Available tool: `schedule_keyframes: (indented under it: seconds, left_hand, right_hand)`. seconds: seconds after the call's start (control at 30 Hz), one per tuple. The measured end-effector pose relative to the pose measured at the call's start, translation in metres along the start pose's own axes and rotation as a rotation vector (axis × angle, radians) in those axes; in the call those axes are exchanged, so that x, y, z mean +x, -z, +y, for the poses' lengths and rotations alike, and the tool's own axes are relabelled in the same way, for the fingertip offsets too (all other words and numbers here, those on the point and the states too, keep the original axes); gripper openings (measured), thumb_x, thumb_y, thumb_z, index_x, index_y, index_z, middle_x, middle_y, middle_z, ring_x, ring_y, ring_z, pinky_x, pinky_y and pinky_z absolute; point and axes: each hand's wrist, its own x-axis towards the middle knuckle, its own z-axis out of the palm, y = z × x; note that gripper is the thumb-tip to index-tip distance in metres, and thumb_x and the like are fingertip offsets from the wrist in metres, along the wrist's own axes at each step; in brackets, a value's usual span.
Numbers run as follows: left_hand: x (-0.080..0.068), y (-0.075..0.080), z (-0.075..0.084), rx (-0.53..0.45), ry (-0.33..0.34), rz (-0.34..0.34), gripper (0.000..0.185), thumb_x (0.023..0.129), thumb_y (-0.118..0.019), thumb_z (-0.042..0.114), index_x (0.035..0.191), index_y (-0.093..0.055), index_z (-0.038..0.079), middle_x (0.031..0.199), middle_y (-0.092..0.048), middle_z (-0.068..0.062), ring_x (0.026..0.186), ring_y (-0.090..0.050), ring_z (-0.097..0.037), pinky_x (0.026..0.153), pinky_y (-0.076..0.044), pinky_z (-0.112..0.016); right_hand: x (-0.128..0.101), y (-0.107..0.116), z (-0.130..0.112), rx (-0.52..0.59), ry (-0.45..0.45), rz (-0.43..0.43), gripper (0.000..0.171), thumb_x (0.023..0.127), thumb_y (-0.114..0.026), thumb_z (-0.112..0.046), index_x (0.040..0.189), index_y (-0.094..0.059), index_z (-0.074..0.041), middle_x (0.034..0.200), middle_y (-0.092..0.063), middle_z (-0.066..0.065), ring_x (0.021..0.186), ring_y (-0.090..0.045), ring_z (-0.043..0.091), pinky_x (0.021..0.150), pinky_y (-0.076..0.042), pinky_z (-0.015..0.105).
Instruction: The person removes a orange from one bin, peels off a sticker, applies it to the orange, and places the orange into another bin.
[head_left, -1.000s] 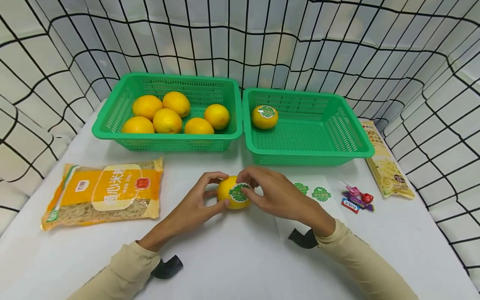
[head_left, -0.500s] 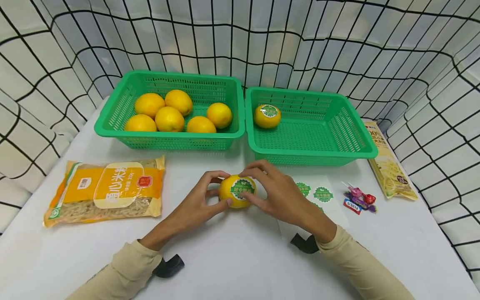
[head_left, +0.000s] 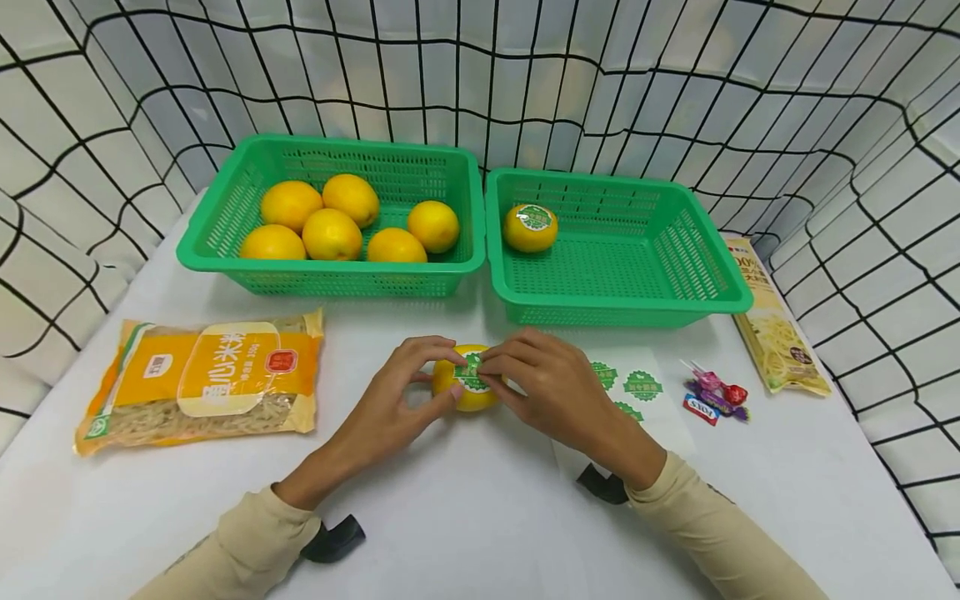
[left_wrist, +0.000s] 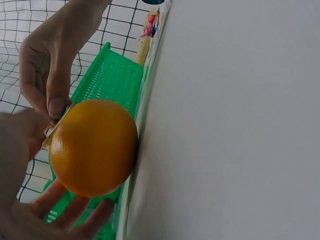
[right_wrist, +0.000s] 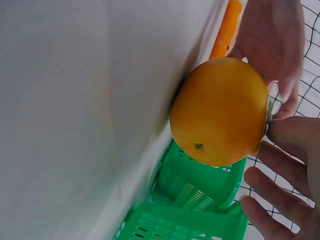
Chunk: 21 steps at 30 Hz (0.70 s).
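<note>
An orange (head_left: 467, 392) is held on the white table (head_left: 465, 517), just in front of the gap between the two green baskets. It is cupped by the left hand (head_left: 390, 408), whose fingers are curled round its left side. A green sticker (head_left: 471, 372) on top of the orange is pressed by the fingertips of the right hand (head_left: 547, 392), the grip being pinched on it. Beside the orange, to its right, a sheet of stickers (head_left: 633, 390) is seen.
</note>
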Motion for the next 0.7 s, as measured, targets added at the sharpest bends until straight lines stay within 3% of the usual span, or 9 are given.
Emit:
schedule_keyframes:
  seconds: [0.2,0.37,0.53,0.7]
  left_hand:
    - [0.003,-0.006,0.0,0.007,0.017,0.059,0.014,0.103,-0.072,0.016,0.116,-0.07,0.018,0.141,-0.061,-0.001,0.134,-0.054,-0.016,0.096,-0.06,-0.043]
    - [0.002,-0.007,0.001,0.005,0.033,0.066,0.013,0.103,-0.072,0.015,0.115,-0.068,0.016,0.14,-0.061,-0.003,0.133,-0.055,-0.019,0.095,-0.06,-0.045]
    - [0.001,-0.006,0.0,-0.003,0.05,0.072,0.021,0.102,-0.073,0.016,0.122,-0.067,0.017,0.139,-0.06,-0.002,0.131,-0.056,-0.018,0.095,-0.06,-0.043]
    - [0.002,-0.006,-0.001,0.009,0.029,0.08,0.035,0.098,-0.079,0.017,0.131,-0.068,0.019,0.137,-0.06,0.001,0.128,-0.055,-0.015,0.091,-0.061,-0.039]
  right_hand:
    - [-0.001,0.003,0.002,0.008,-0.009,0.04,0.014,0.086,-0.091,-0.019,0.092,-0.08,-0.014,0.096,-0.076,-0.003,0.094,-0.068,0.016,0.08,-0.06,0.027]
    - [-0.004,0.002,0.007,0.1,-0.08,-0.033,0.016,0.089,-0.089,-0.021,0.089,-0.074,-0.015,0.091,-0.072,-0.005,0.09,-0.064,0.015,0.076,-0.057,0.027]
    - [-0.004,0.003,0.011,0.22,-0.158,-0.092,0.012,0.092,-0.086,-0.018,0.094,-0.075,-0.016,0.094,-0.071,-0.007,0.091,-0.062,0.011,0.078,-0.056,0.026]
    - [-0.004,0.001,0.014,0.289,-0.178,-0.085,0.013,0.092,-0.086,-0.019,0.098,-0.074,-0.016,0.099,-0.069,-0.006,0.092,-0.061,0.01,0.079,-0.056,0.024]
